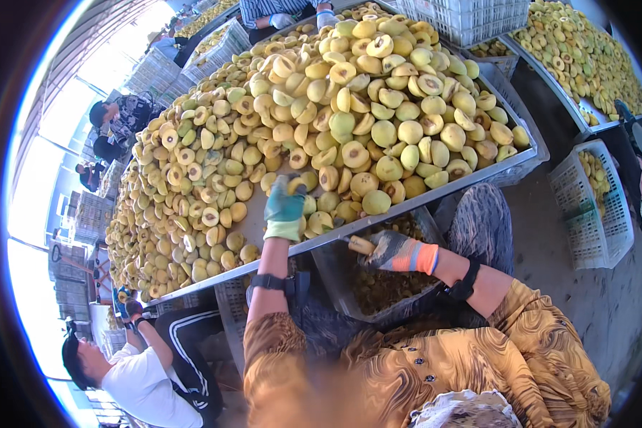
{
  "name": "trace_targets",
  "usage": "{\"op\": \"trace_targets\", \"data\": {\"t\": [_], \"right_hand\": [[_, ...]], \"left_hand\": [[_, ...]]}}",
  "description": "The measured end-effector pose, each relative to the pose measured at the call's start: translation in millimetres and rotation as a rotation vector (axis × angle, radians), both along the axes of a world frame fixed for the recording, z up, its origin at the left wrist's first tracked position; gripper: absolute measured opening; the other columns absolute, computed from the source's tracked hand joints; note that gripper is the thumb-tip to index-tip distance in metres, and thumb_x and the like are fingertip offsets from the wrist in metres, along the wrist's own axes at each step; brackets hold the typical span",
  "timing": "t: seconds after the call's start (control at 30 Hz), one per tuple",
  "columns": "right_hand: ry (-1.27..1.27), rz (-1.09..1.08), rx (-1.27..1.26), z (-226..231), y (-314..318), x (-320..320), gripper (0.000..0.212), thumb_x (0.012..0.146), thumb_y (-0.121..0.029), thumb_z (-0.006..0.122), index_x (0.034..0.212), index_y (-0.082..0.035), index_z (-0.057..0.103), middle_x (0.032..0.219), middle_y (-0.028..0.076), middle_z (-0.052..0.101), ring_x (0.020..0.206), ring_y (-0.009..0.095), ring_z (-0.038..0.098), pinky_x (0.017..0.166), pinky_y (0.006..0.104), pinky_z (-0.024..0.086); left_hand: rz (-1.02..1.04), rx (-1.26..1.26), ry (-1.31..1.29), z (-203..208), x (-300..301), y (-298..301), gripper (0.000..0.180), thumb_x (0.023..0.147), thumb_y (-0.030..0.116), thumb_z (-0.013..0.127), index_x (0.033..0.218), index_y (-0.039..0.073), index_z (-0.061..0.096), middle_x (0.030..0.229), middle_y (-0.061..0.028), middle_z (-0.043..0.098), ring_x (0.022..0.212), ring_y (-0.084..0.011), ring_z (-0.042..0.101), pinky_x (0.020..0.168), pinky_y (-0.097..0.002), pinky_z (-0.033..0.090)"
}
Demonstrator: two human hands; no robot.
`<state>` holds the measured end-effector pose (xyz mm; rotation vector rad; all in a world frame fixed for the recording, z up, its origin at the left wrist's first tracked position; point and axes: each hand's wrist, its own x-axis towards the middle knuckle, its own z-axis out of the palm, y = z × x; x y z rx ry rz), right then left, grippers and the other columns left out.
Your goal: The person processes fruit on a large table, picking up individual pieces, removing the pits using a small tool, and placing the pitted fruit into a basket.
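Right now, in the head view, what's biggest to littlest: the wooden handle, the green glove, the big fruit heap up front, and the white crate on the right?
1. Fruit heap
2. White crate, even though it stands farther off
3. Green glove
4. Wooden handle, partly hidden by the hand holding it

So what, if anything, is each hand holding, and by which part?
Right hand: a tan-handled tool, by its handle. Left hand: at a yellow fruit; whether it's held can't be told.
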<state>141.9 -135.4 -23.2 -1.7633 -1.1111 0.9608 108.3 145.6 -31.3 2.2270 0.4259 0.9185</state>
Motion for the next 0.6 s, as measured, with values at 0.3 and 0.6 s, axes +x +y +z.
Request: {"op": "trace_targets", "data": {"t": [0.3,0.6], "right_hand": [[0.139,-0.171,0.195,-48,27,14,0.025,0.080,-0.016,0.067,0.102,-0.005,0.064,0.101,0.007,0.068,0.088,0.017,0.062,0.082,0.0325,0.049],[0.028,-0.267,0.024,-3,21,6,0.067,0.074,-0.015,0.077,0.130,0.001,0.046,0.120,0.013,0.057,0.106,0.021,0.056,0.095,0.0340,0.045]], "left_hand": [[-0.222,-1.309,-0.164,32,-46,-94,0.043,0.093,0.031,0.055,0.124,0.001,0.057,0.103,-0.0096,0.066,0.085,-0.0182,0.065,0.073,-0.0295,0.055],[-0.218,-0.909,-0.206,-3,-39,-121,0.030,0.095,0.024,0.057,0.101,-0.003,0.068,0.086,-0.0033,0.067,0.075,-0.0084,0.059,0.066,-0.0227,0.047]]}}
